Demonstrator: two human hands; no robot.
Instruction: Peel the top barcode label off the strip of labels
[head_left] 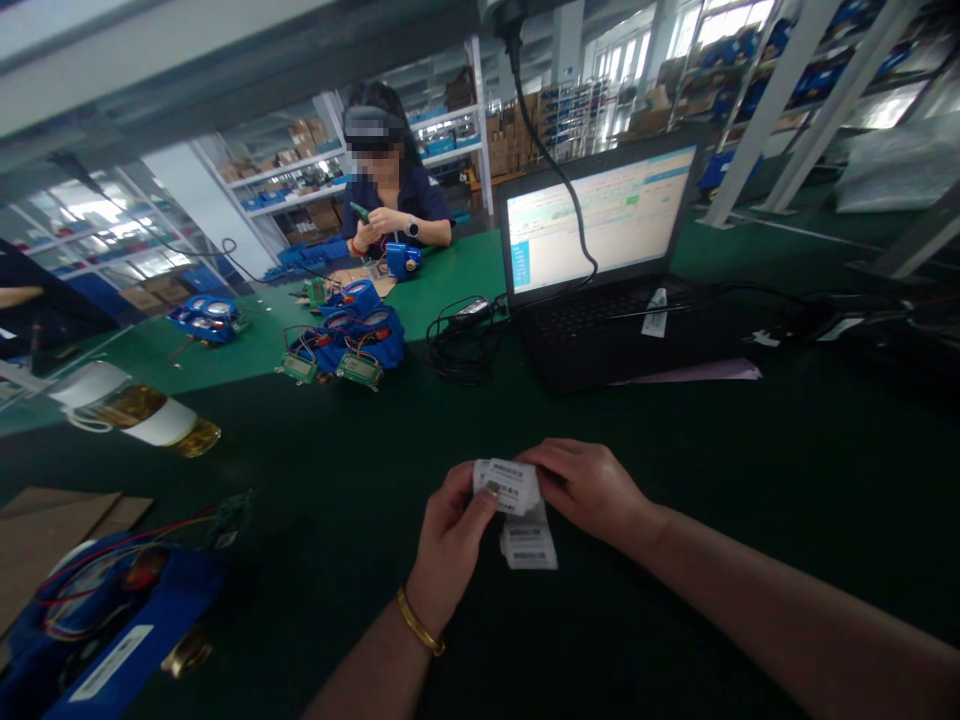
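Between my two hands is a strip of white barcode labels (517, 478), folded over itself. My left hand (448, 535), with a gold bracelet at the wrist, pinches the labels with its thumb on top. At their upper right edge my right hand (592, 490) grips with its fingers bent and close together; its fingertips are partly hidden. A lower part of the strip (530, 550) hangs below, towards me, with more barcodes showing.
An open laptop (600, 315) stands ahead, its charger cable (469, 350) coiled at its left. Several blue meters with circuit boards (349, 335) lie further left. A glass tea bottle (146, 410) and a large blue device (127, 630) are nearer. A co-worker (394, 190) sits opposite.
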